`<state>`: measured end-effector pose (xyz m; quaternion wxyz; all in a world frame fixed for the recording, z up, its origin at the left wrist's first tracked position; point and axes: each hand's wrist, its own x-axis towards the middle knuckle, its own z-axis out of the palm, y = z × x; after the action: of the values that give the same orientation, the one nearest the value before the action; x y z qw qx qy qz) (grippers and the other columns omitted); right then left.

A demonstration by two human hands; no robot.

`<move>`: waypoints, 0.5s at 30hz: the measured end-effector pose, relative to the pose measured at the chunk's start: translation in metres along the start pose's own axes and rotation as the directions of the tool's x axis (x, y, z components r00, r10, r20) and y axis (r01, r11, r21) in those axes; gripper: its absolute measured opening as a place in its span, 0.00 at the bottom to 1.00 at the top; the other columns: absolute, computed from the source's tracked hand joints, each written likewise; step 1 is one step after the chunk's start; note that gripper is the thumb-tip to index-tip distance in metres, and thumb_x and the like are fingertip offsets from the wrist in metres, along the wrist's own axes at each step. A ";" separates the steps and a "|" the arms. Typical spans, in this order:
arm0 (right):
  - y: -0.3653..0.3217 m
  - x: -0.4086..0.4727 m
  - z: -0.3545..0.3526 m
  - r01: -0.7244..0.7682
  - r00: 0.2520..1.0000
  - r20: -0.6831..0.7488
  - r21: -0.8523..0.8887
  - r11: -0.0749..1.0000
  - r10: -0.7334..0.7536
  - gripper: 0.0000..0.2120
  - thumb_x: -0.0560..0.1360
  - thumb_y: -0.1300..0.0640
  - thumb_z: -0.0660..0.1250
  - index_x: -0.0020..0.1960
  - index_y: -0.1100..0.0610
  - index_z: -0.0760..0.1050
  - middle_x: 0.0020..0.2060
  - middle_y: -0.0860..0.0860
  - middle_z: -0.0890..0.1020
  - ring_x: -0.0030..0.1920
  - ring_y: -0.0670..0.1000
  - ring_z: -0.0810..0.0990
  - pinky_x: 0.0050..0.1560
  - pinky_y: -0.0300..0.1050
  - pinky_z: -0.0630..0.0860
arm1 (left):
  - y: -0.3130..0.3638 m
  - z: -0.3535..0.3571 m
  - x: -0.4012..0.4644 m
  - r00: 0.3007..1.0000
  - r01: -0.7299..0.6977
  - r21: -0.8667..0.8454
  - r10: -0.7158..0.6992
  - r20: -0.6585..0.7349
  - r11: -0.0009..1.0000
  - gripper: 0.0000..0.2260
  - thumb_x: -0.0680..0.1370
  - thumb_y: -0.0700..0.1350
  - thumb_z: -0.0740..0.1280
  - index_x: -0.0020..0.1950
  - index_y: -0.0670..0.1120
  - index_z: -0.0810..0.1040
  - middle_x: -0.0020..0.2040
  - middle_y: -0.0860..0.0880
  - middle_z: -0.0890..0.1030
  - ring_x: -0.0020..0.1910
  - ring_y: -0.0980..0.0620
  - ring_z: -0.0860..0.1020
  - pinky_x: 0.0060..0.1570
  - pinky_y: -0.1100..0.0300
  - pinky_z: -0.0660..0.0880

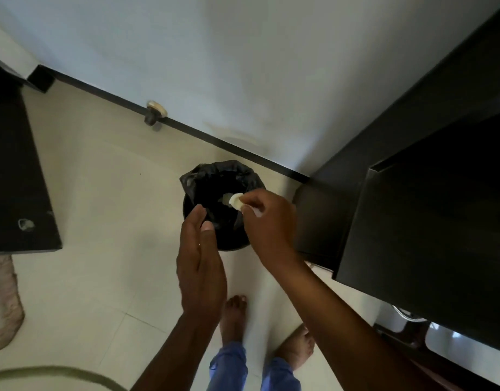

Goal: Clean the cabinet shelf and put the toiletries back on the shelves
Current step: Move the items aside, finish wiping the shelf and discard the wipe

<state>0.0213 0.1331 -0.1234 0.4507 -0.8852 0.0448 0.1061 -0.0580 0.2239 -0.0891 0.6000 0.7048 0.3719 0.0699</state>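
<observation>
A small round bin lined with a black bag (193, 176) stands on the pale tiled floor by the wall. My right hand (267, 221) hovers over its right rim, fingers pinched on a small white scrap (236, 200) held above the opening. Another pale scrap lies inside the bin. My left hand (199, 263) is flat and open, held edge-on just in front of the bin, holding nothing. No toiletries or shelves show clearly.
A dark cabinet (423, 227) fills the right side, close to the bin. Another dark piece of furniture (14, 170) stands at the left. A door stopper (154, 112) sits at the black skirting. My bare feet (234, 317) stand on the tiles below.
</observation>
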 end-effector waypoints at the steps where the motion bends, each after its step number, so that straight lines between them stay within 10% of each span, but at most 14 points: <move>1: -0.002 0.013 0.014 -0.019 1.000 0.011 0.006 1.000 0.019 0.07 0.77 0.62 0.69 0.50 0.52 0.84 0.45 0.45 0.86 0.49 0.47 0.84 0.51 0.45 0.83 | -0.001 -0.008 0.005 1.000 0.006 0.016 -0.006 -0.005 1.000 0.17 0.87 0.48 0.57 0.76 0.52 0.72 0.70 0.56 0.77 0.71 0.58 0.74 0.73 0.47 0.71; 4: -0.007 0.047 0.050 -0.111 0.993 0.030 -0.015 0.994 0.111 0.08 0.76 0.63 0.69 0.45 0.53 0.85 0.39 0.42 0.83 0.42 0.43 0.81 0.39 0.26 0.71 | 0.000 -0.027 0.017 1.000 0.015 0.040 -0.015 -0.004 0.999 0.16 0.87 0.48 0.57 0.75 0.54 0.73 0.69 0.59 0.78 0.70 0.59 0.75 0.72 0.49 0.72; 7: 0.002 0.079 0.086 -0.266 0.962 0.056 -0.047 0.963 0.268 0.08 0.76 0.62 0.68 0.47 0.52 0.86 0.42 0.43 0.84 0.43 0.45 0.79 0.34 0.28 0.65 | -0.002 -0.041 0.028 1.000 0.012 0.060 -0.012 0.008 0.998 0.16 0.87 0.48 0.57 0.73 0.56 0.75 0.68 0.61 0.79 0.68 0.62 0.75 0.71 0.56 0.72; 12: 0.021 0.083 0.108 -0.346 0.921 0.149 -0.120 0.931 0.361 0.13 0.78 0.61 0.68 0.60 0.52 0.83 0.60 0.50 0.84 0.61 0.54 0.82 0.50 0.39 0.73 | -0.008 -0.050 0.040 0.999 0.008 0.091 -0.012 0.049 0.996 0.15 0.86 0.49 0.59 0.72 0.56 0.76 0.67 0.62 0.79 0.66 0.69 0.75 0.60 0.79 0.69; 15: 0.007 0.064 0.089 -0.294 0.945 0.144 -0.012 0.956 0.293 0.15 0.79 0.62 0.65 0.62 0.51 0.82 0.60 0.47 0.84 0.62 0.49 0.82 0.56 0.37 0.73 | -0.008 -0.045 0.043 0.997 -0.009 0.118 -0.001 0.078 0.993 0.16 0.85 0.48 0.61 0.72 0.57 0.76 0.67 0.61 0.79 0.66 0.68 0.75 0.61 0.76 0.71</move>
<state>0.0691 0.2021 -0.1943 0.4363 -0.8564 0.1437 0.2356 -0.0558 0.2857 -0.0992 0.5713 0.7420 0.3502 0.0214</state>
